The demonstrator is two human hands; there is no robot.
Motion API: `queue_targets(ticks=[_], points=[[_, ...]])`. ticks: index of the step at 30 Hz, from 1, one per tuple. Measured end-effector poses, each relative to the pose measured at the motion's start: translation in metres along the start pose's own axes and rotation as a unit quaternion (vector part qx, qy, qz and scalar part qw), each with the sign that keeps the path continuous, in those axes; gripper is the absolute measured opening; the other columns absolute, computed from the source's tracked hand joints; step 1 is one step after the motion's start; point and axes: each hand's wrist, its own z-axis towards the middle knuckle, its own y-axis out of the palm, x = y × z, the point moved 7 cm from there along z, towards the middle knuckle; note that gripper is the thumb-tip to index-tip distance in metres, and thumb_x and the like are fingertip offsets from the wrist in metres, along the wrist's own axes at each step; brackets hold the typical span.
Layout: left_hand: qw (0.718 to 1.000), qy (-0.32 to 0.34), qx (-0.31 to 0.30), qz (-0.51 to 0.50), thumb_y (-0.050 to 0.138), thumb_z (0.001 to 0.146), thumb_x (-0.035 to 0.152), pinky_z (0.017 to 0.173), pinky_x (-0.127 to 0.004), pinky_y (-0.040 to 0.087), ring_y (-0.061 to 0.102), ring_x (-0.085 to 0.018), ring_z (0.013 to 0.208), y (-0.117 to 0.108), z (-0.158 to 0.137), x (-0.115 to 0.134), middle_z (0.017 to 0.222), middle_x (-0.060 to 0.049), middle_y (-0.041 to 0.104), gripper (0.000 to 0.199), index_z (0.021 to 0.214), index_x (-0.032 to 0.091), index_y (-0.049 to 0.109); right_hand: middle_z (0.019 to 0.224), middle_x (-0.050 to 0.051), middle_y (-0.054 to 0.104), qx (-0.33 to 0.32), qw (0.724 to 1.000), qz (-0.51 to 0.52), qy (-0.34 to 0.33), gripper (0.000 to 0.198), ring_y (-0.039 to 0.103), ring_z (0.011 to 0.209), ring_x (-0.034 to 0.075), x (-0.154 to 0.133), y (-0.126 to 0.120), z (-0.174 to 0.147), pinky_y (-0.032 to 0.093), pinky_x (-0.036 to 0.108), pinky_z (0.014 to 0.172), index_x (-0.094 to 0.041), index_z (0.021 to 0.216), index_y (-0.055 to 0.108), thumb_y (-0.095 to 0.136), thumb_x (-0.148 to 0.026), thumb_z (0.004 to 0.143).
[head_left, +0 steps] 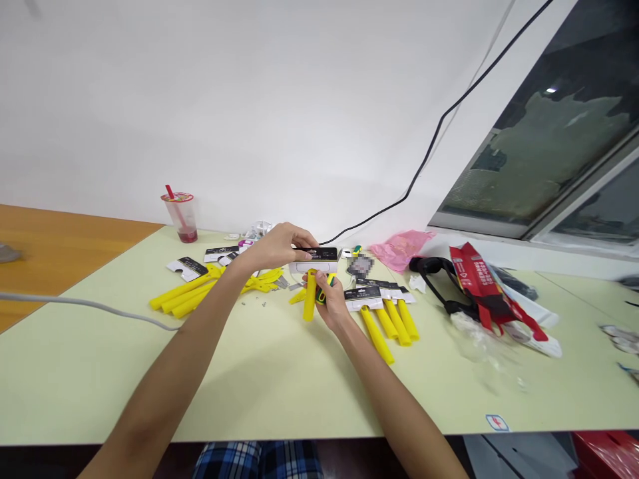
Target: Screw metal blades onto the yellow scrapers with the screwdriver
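My left hand [284, 246] pinches the edge of a black-and-white header card [323, 255] above the table. Below the card hangs a yellow tube-like handle [309, 298], and my right hand [332, 305] closes around its upper part. A green-and-black grip [322, 291], like that of a screwdriver, is also in my right hand. To the right lie several yellow handles [378, 336] with cards attached. On the left, more yellow handles [187, 293] lie beside flat yellow pieces [262, 279] and loose cards [188, 268]. Tiny metal bits [263, 304] are scattered nearby.
A plastic cup [184, 216] with a red straw stands at the back left. Toward the right are a pink bag [402, 249], a black headset-like band [434, 279], a red package [474, 283] and clear plastic wrap [486, 346]. A grey cable [100, 303] crosses from the left.
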Motion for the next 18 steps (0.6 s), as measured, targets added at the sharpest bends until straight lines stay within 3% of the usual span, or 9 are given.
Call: queue_targets(ticks=[6,11,18], points=[[1.000,0.003,0.018,-0.014,0.084,0.081,0.033,0.097,-0.040,0.061,0.079,-0.027,0.102,-0.009,0.001,-0.004,0.108,-0.011,0.087,0.028,0.105,0.019,0.088,0.080,0.005,0.077,-0.061,0.996,-0.027,0.061,0.062,0.076,0.078,0.023,0.006,0.007,-0.007,0.061,0.031,0.063,-0.023,0.088,0.068,0.100,-0.071,0.067],[0.996,-0.025,-0.032,-0.080,0.094,0.075,0.040,0.094,-0.039,0.062,0.079,-0.029,0.107,-0.015,-0.005,-0.008,0.114,-0.013,0.086,0.042,0.111,0.020,0.089,0.075,0.003,0.072,-0.126,0.985,-0.032,0.109,0.061,0.069,0.069,0.020,0.008,0.014,-0.016,0.060,0.032,0.062,-0.022,0.085,0.067,0.095,-0.075,0.072],[0.993,-0.013,-0.115,-0.021,0.090,0.078,0.035,0.086,-0.034,0.060,0.078,-0.029,0.101,-0.027,-0.026,0.010,0.104,-0.009,0.086,0.022,0.097,0.024,0.092,0.088,0.006,0.076,-0.214,0.967,-0.041,0.129,0.054,0.066,0.072,0.019,0.002,0.031,-0.032,0.058,0.032,0.066,-0.021,0.086,0.069,0.102,-0.061,0.071]])
